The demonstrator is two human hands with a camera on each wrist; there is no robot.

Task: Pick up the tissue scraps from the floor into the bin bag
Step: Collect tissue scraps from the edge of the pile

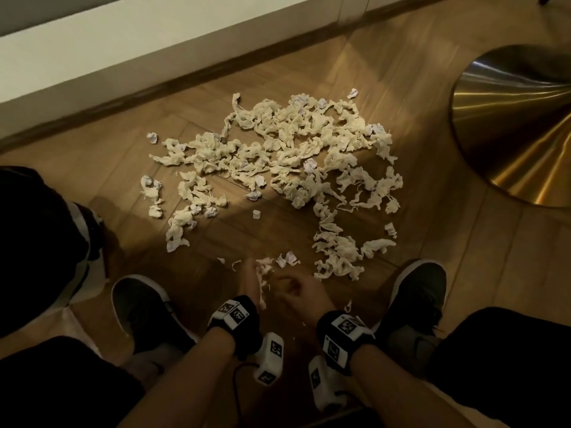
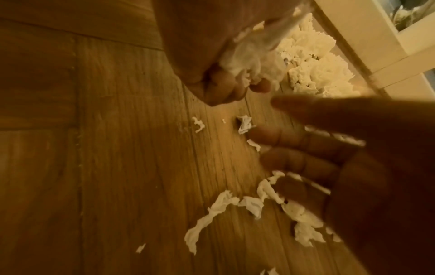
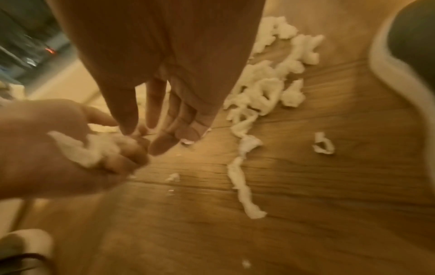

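Observation:
A big heap of cream tissue scraps [image 1: 293, 156] lies spread on the wooden floor [image 1: 463, 257]. Low between my shoes, my left hand [image 1: 255, 282] grips a wad of scraps [image 2: 247, 59], its fingers curled round it [image 3: 113, 148]. My right hand [image 1: 293, 291] is right beside it, fingers straight and pointing down [image 3: 160, 130], tips close to the wad and to a tiny scrap [image 3: 188, 142] on the floor. A long strip [image 3: 244, 186] and loose bits [image 2: 212, 208] lie under the hands. A dark bag-like mass [image 1: 37, 242] sits at the left; its opening is not visible.
My shoes [image 1: 145, 313] [image 1: 417, 298] flank the hands. A shiny brass cone-shaped base [image 1: 519, 134] stands on the right, close to the heap. A white wall with dark skirting [image 1: 154, 75] runs behind the scraps.

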